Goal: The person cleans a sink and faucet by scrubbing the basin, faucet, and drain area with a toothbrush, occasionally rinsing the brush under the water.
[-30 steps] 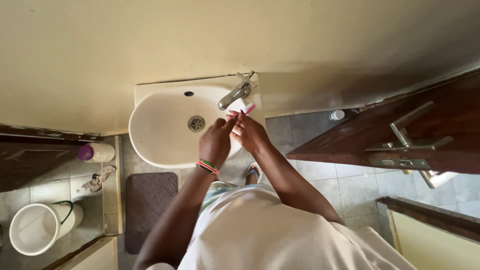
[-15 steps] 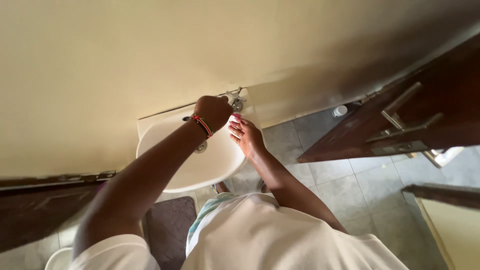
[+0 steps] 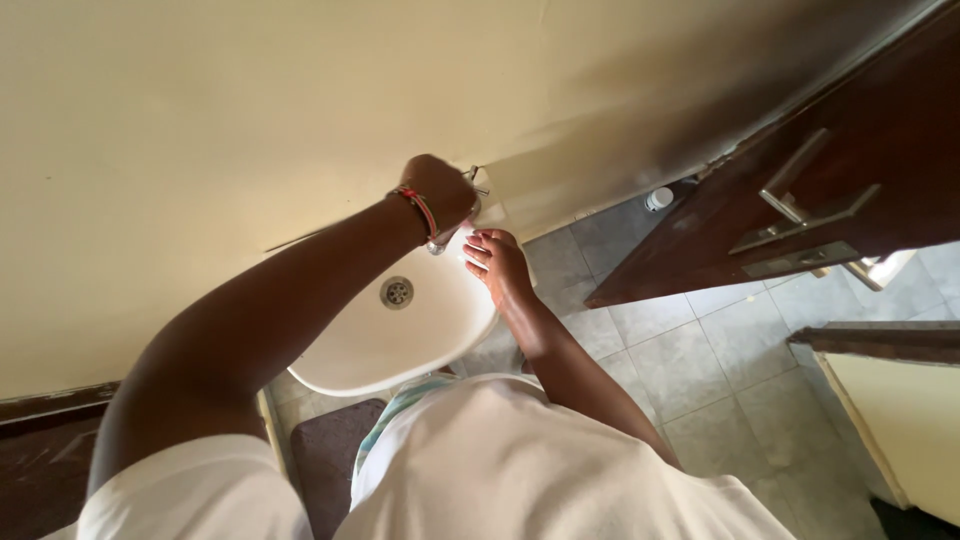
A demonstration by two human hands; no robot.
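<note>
While bent over the basin (image 3: 350, 345), left hand (image 3: 440, 190) fisted, grip on tap (image 3: 470, 195); right hand (image 3: 497, 262) cupped, grip wide.

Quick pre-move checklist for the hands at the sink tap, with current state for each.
1. Left hand on the chrome tap handle: ok, closed over it.
2. Right hand over the white oval ceramic basin: ok, under the spout area.
3. Pink item in the right hand: cannot tell, only a pale sliver shows at the fingers.
4. Water running: cannot tell.
5. Metal drain unobstructed: ok.
6. Brown wooden door apart from the arms: ok.
</note>
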